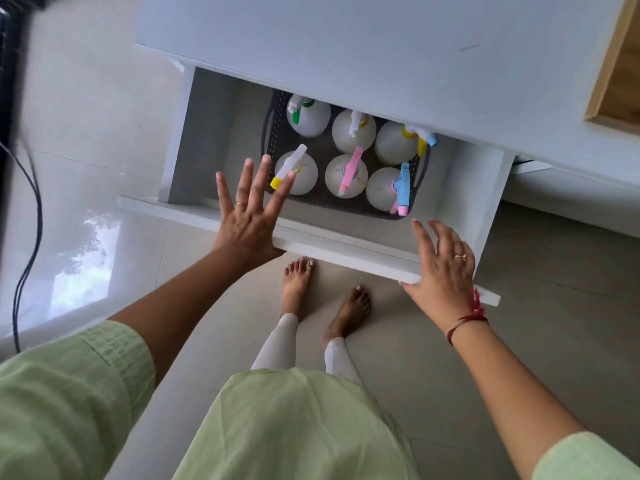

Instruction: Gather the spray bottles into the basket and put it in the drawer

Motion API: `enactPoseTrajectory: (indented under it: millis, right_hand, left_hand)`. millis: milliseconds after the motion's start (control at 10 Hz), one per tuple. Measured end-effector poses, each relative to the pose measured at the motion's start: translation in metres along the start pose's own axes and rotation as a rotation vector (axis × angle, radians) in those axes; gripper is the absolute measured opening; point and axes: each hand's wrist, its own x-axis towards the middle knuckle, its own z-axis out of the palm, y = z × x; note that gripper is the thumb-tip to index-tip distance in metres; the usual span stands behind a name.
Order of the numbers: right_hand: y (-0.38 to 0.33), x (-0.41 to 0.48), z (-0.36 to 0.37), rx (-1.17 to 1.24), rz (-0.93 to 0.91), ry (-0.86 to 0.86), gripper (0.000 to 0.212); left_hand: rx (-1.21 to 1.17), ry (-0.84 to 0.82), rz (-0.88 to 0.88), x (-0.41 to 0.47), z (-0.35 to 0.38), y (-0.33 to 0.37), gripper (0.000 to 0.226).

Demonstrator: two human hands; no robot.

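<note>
A dark grey perforated basket [273, 133] sits inside the white drawer [343, 245], which stands partly pulled out from under the white desk top [346, 46]. Several white spray bottles [348, 174] with coloured nozzles stand upright in the basket. My left hand [247, 216] rests flat against the drawer's front panel, fingers spread above its top edge. My right hand [445, 268] presses on the same panel further right, fingers loosely apart. Neither hand holds anything.
My bare feet [298, 282] stand on the pale tiled floor just under the drawer front. Black cables [26, 237] hang at the left. A wooden-edged frame [609, 81] lies on the desk at the upper right.
</note>
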Motion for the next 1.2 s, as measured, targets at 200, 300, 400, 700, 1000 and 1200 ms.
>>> enactPoseTrajectory:
  millis: [200, 300, 400, 700, 1000, 1200]
  right_hand:
    - [0.006, 0.038, -0.026, -0.129, -0.027, 0.106, 0.126]
    - [0.008, 0.057, -0.037, -0.170, -0.006, 0.131, 0.132]
    - [0.010, 0.075, -0.046, -0.193, 0.015, 0.157, 0.134]
    - [0.017, 0.131, -0.066, -0.196, 0.109, 0.238, 0.117]
    - [0.020, 0.153, -0.083, -0.167, 0.148, 0.291, 0.104]
    - [0.017, 0.140, -0.081, -0.113, 0.100, 0.284, 0.110]
  left_hand:
    - [0.058, 0.073, -0.002, 0.044, -0.017, 0.001, 0.135]
    - [0.097, 0.120, 0.011, 0.066, -0.024, 0.005, 0.133]
    - [0.095, 0.120, -0.025, 0.085, -0.033, 0.005, 0.137]
    - [0.102, 0.162, -0.037, 0.134, -0.049, 0.011, 0.108]
    - [0.067, 0.205, -0.096, 0.152, -0.056, 0.013, 0.082]
    - [0.053, 0.212, -0.084, 0.141, -0.057, 0.014, 0.088]
